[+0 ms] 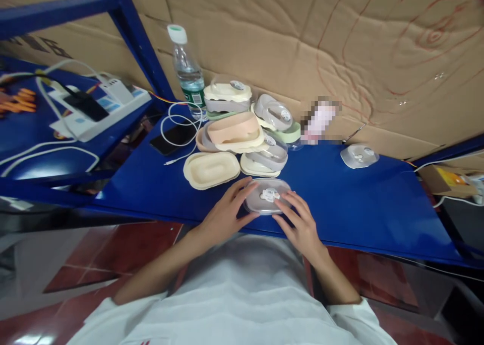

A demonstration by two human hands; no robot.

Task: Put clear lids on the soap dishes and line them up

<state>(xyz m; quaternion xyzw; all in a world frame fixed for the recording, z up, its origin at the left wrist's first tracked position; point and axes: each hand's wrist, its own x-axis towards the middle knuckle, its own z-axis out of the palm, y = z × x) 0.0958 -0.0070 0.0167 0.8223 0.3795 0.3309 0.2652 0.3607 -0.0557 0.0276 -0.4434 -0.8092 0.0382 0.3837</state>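
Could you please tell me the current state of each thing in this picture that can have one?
Left hand: open, fingers resting on the oval lid's edge.
Right hand: open, fingertips on the lid.
Oval lid: lying flat on the blue shelf.
Cream tray: open, empty, upright.
Water bottle: capped, standing upright.
Phone: screen dark, lying flat.
Lone lid: lying flat, apart from the pile.

2 hands [227, 214] [298, 224]; 1 water bottle [187, 73]; 1 phone [172, 138]; 1 power strip [102, 111]; 1 lone clear lid [359, 155]; container pile [242, 133], count unclear.
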